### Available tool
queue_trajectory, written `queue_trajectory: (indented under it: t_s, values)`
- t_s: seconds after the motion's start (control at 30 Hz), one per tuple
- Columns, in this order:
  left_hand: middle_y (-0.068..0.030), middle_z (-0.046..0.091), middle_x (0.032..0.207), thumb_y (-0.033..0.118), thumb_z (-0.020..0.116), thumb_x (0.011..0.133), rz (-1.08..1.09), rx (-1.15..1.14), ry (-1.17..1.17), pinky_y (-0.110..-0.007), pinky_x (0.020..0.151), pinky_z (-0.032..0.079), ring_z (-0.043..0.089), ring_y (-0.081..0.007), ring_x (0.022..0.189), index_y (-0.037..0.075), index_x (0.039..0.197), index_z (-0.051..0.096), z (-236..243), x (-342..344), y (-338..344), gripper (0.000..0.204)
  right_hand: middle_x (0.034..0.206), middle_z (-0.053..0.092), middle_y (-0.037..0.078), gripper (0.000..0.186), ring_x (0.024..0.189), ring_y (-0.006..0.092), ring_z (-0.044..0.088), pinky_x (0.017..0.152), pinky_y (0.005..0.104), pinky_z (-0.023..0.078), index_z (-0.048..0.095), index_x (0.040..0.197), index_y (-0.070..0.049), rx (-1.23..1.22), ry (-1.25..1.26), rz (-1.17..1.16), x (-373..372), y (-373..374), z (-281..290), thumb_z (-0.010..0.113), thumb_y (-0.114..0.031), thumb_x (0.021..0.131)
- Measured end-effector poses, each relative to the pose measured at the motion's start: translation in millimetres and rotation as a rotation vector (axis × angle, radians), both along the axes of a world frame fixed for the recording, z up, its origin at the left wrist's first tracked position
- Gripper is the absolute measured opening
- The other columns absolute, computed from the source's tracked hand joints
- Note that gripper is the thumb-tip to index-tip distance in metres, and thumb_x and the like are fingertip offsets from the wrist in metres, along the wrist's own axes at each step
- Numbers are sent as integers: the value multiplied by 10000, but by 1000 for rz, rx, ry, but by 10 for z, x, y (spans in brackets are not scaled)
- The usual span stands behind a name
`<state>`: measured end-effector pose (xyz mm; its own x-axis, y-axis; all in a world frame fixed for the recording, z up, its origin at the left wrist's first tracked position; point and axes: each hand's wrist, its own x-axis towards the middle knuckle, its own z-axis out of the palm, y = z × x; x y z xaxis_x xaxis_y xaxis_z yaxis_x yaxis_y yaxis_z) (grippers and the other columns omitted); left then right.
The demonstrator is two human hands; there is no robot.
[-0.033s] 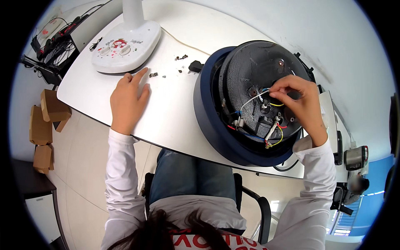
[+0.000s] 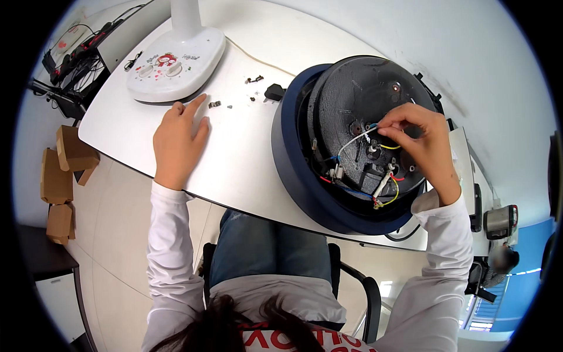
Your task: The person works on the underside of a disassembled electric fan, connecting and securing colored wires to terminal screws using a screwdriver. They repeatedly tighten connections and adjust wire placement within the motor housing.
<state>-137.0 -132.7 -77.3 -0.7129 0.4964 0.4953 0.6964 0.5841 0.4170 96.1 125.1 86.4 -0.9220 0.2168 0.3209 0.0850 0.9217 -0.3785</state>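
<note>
A round appliance (image 2: 293,170) with a dark blue rim lies upside down on the white table (image 2: 246,164). Its black underside (image 2: 352,88) is exposed, showing white, yellow, red and blue wires (image 2: 384,188). My right hand (image 2: 425,144) reaches over that underside, its fingertips pinched on the end of the white wire (image 2: 355,141). My left hand (image 2: 176,144) rests flat on the table with fingers apart, the index fingertip close to a small screw (image 2: 214,104). More small screws (image 2: 255,79) and a small black part (image 2: 274,92) lie beside the appliance.
A white fan base (image 2: 176,61) with knobs stands at the table's far left. Cables and a power strip (image 2: 76,64) sit beyond it. Cardboard boxes (image 2: 64,170) lie on the floor at left. A grey device (image 2: 498,222) sits at the right edge.
</note>
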Motion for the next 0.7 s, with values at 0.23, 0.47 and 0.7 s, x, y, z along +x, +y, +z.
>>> queue_trajectory:
  t_s: [0.23, 0.47, 0.7]
  values:
    - [-86, 549, 852, 171, 641, 847, 10, 3, -35, -369, 659, 478, 576, -253, 796, 148, 1231, 630, -2, -9, 10, 385, 791, 675, 60, 111, 761, 201, 652, 661, 292, 507, 704, 828, -38, 128, -69, 87, -102, 12, -13, 754, -14, 731]
    - [-73, 538, 834, 162, 641, 847, 7, -5, -30, -347, 644, 465, 559, -229, 760, 141, 1224, 637, 17, -6, 7, 378, 849, 703, 56, 128, 811, 247, 652, 724, 336, 509, 702, 837, -39, 146, -125, 116, -170, 83, -21, 760, -31, 723]
    - [-77, 546, 833, 167, 645, 846, 4, 31, -20, -347, 641, 466, 559, -229, 755, 132, 1193, 652, 16, -2, 9, 348, 837, 698, 62, 119, 817, 258, 647, 734, 340, 505, 698, 842, -42, 186, -174, 141, -203, 85, -7, 747, -41, 734]
